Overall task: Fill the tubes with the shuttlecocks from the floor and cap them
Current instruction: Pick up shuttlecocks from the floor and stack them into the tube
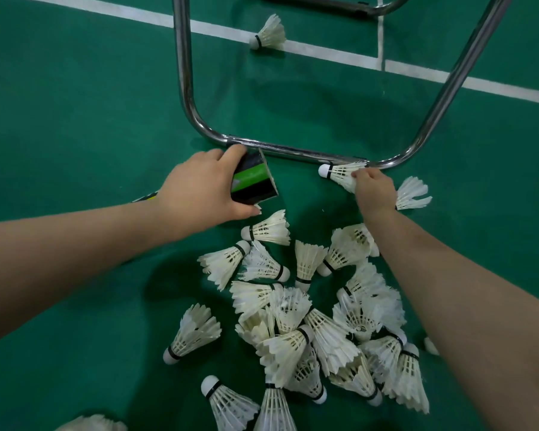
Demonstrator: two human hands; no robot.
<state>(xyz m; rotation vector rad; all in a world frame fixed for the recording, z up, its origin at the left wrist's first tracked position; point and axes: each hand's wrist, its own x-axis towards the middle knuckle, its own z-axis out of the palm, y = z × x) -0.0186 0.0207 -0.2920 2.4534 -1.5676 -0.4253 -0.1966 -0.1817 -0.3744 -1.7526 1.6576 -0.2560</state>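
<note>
My left hand grips a black and green shuttlecock tube near its open end, which points right. My right hand pinches the feathers of a white shuttlecock lying just below the chrome bar, its cork pointing left toward the tube. A pile of several white shuttlecocks lies on the green floor below and between my arms. One more shuttlecock lies just right of my right hand.
A bent chrome tube frame rests on the green court floor just beyond both hands. A lone shuttlecock lies on the white court line farther away. A yellow-and-black object peeks out behind my left wrist.
</note>
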